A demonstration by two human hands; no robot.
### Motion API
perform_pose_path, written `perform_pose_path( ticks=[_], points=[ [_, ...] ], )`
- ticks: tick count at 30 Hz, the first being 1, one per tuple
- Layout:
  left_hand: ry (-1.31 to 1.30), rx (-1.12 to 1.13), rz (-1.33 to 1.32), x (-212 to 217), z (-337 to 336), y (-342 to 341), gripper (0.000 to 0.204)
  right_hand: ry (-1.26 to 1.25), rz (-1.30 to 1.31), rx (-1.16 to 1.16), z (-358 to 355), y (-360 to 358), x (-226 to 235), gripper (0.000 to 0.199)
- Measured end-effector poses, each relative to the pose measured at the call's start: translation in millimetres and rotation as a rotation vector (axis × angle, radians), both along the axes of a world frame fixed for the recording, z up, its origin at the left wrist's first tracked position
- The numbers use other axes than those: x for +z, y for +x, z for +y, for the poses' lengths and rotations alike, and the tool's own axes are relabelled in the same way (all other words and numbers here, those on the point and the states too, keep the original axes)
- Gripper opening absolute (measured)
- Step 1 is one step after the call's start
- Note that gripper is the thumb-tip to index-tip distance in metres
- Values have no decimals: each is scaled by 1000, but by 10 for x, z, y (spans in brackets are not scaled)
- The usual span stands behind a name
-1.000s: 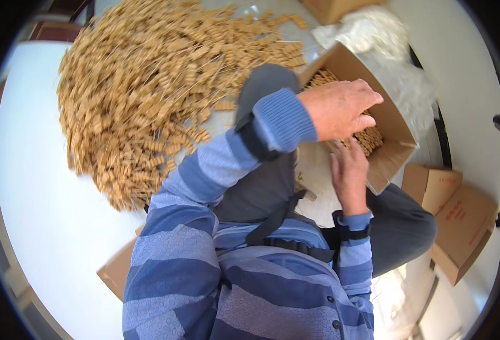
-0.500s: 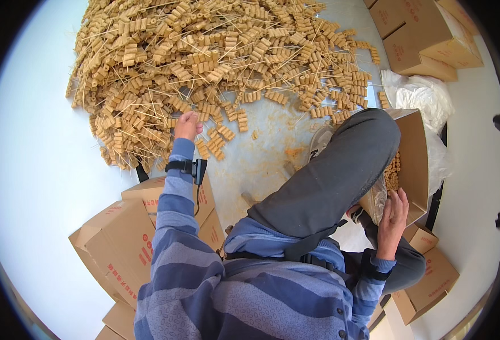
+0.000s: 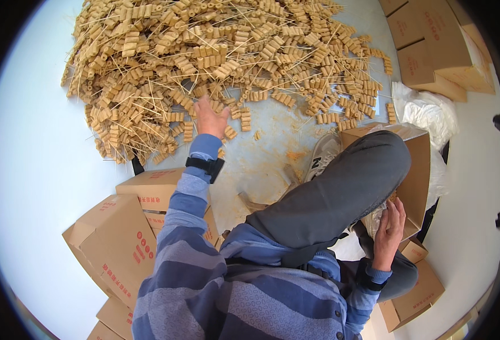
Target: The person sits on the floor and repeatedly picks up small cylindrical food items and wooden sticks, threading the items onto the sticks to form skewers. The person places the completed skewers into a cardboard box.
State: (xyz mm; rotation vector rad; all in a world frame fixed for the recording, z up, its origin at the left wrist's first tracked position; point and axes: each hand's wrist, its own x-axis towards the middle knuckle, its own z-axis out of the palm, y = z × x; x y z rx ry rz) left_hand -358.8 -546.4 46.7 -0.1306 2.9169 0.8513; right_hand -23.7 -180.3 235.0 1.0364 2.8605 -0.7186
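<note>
A large heap of golden-brown ribbed rolls on thin sticks (image 3: pixel 165 62) covers the far side of the pale surface. My left hand (image 3: pixel 211 120) reaches over its near edge, fingers spread among the skewered rolls; nothing shows held in it. On the right, behind my raised knee, stands an open cardboard box (image 3: pixel 418 170) with a clear plastic liner (image 3: pixel 374 220). My right hand (image 3: pixel 390 233) lies at the box's near side, fingers stretched into the opening beside the liner. The knee hides most of what the box contains; a bit of brown roll shows by the fingertips.
Closed cartons (image 3: pixel 111 241) stand at the lower left, and more cartons (image 3: pixel 431 48) are stacked at the far right. White plastic bags (image 3: pixel 425 107) lie beside the open box. Crumbs (image 3: pixel 295 156) are scattered near my shoe (image 3: pixel 323 156).
My left hand has moved slightly right and farther into the heap's edge, its fingers spreading from a closed pose. My right hand stays at the box; the view has shifted a little.
</note>
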Motion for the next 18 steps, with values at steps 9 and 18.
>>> perform_pose_path(
  ticks=[9,18],
  points=[
    [-540,-259,-25,-41,-55,-722,119,-42,-17,141,-67,-170,-172,25],
    [-521,-109,-230,-269,1,-930,94,-91,-90,117,-77,-80,-206,25]
  ],
)
